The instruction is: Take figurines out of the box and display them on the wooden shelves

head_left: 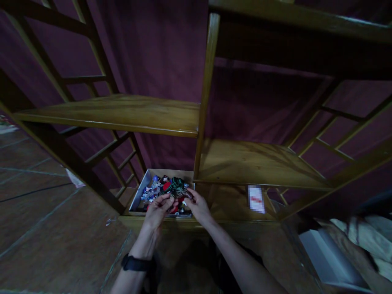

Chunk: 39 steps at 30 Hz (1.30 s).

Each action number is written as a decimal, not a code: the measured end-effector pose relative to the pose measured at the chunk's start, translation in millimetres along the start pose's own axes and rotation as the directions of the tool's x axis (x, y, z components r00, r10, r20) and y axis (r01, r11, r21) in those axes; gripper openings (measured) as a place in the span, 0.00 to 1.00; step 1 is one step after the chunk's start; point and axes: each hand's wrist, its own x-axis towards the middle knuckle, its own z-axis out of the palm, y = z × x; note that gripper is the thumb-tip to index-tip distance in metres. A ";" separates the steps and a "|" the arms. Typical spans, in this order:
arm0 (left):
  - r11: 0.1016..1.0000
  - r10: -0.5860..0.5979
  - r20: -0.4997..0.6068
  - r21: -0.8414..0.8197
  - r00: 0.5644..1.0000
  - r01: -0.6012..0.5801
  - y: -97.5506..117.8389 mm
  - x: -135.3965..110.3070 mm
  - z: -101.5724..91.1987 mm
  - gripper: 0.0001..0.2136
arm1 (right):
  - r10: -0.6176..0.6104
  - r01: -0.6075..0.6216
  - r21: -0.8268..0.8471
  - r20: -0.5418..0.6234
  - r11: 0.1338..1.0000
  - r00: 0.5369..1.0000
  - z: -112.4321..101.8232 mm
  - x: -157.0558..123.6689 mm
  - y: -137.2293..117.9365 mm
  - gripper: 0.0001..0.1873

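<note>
A shallow white box [141, 194] stands on the lowest shelf at the left, full of small blue, silver, red and dark pieces. Over its front edge my left hand [159, 209] pinches the near side of a dark green and reddish cloth-like piece [180, 192]. Closed on the right side of that same piece is my right hand [197, 206]. What kind of thing it is I cannot make out in the dim light. My fingers hide part of it and some of the box's contents.
A wooden shelf unit surrounds the box, with a middle shelf [122, 112] above it and an upright post [206, 94] at its right. A blurred-out white packet [256, 199] lies on the lowest shelf. An open pale box [332, 259] is on the floor at right.
</note>
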 end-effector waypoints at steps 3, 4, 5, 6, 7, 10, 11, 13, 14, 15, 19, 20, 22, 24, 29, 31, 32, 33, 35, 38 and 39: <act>0.995 0.083 -0.003 0.049 0.997 -0.083 0.4 0.3 1.9 0.24 | -0.031 0.031 -0.008 -0.018 0.999 0.999 0.9 -0.9 0.2 0.24; 0.991 0.117 -0.007 0.061 0.993 -0.117 0.2 0.5 3.1 0.25 | -0.035 0.035 -0.008 -0.021 0.999 0.999 1.2 -1.1 0.1 0.24; 0.986 0.150 -0.012 0.069 0.989 -0.148 0.0 0.5 4.3 0.25 | -0.035 0.035 -0.003 -0.023 0.999 0.999 1.6 -1.0 0.1 0.24; 0.982 0.174 -0.018 0.077 0.985 -0.172 0.0 0.4 5.3 0.25 | -0.033 0.033 0.005 -0.024 0.999 0.999 2.0 -0.9 0.2 0.25; 0.979 0.188 -0.021 0.085 0.982 -0.185 0.0 0.0 5.9 0.25 | -0.032 0.032 0.018 -0.025 0.999 0.999 2.5 -0.6 0.5 0.25; 0.975 0.187 -0.012 0.125 0.982 -0.184 0.7 -4.3 5.1 0.26 | -0.040 0.042 0.066 -0.034 0.997 0.999 4.1 -0.9 1.5 0.24; 0.972 0.187 -0.010 0.148 0.982 -0.184 1.2 -7.2 4.1 0.27 | -0.043 0.046 0.081 -0.036 0.996 0.998 4.5 -1.7 1.8 0.24; 0.960 0.203 -0.022 0.201 0.979 -0.194 2.2 -16.1 1.4 0.27 | -0.044 0.046 0.108 -0.027 0.993 0.999 5.5 -5.2 2.1 0.24; 0.953 0.214 -0.034 0.226 0.976 -0.201 2.8 -22.0 -0.2 0.26 | -0.043 0.044 0.121 -0.013 0.992 0.999 6.1 -7.8 2.1 0.24; 0.947 0.222 -0.045 0.249 0.974 -0.205 3.5 -28.8 -1.9 0.26 | -0.042 0.041 0.132 0.005 0.990 0.999 6.8 -11.2 1.9 0.24; 0.933 0.234 -0.070 0.296 0.970 -0.204 4.8 -59.4 -9.7 0.25 | -0.041 0.029 0.168 0.067 0.985 0.997 10.1 -30.9 -0.7 0.24; 0.933 0.233 -0.069 0.298 0.970 -0.203 4.2 -66.7 -11.8 0.25 | -0.044 0.030 0.180 0.076 0.983 0.996 10.2 -37.2 -1.9 0.24; 0.935 0.230 -0.062 0.291 0.971 -0.203 0.9 -79.7 -15.5 0.26 | -0.060 0.041 0.211 0.085 0.977 0.995 8.3 -51.0 -4.8 0.23; 0.934 0.231 -0.048 0.290 0.972 -0.207 -4.8 -91.0 -17.5 0.24 | -0.069 0.043 0.253 0.096 0.967 0.993 2.9 -65.7 -7.8 0.23; 0.933 0.267 0.006 0.247 0.964 -0.260 -24.7 -117.1 -10.8 0.20 | -0.053 0.012 0.353 0.107 0.935 0.993 -21.3 -100.6 -13.8 0.26; 0.950 0.254 -0.005 0.191 0.967 -0.248 -31.8 -127.1 -5.1 0.19 | -0.053 0.009 0.376 0.107 0.926 0.993 -31.4 -111.8 -16.0 0.26; 0.958 0.241 -0.013 0.160 0.970 -0.236 -34.7 -131.8 -2.3 0.19 | -0.053 0.009 0.385 0.105 0.923 0.993 -35.9 -116.7 -17.1 0.26; 0.966 0.227 -0.017 0.133 0.974 -0.223 -37.0 -136.3 0.4 0.20 | -0.054 0.010 0.392 0.101 0.920 0.993 -40.0 -121.2 -18.0 0.26; 0.975 0.193 0.006 0.107 0.981 -0.193 -40.3 -144.4 4.8 0.21 | -0.052 0.013 0.402 0.086 0.916 0.995 -46.9 -129.3 -19.4 0.26; 0.980 0.168 0.042 0.104 0.985 -0.171 -43.0 -154.1 9.3 0.21 | -0.040 0.010 0.406 0.064 0.914 0.997 -54.1 -139.4 -19.4 0.26; 0.981 0.163 0.049 0.097 0.985 -0.167 -43.8 -156.4 10.2 0.21 | -0.034 0.006 0.405 0.062 0.914 0.997 -55.7 -142.2 -18.6 0.26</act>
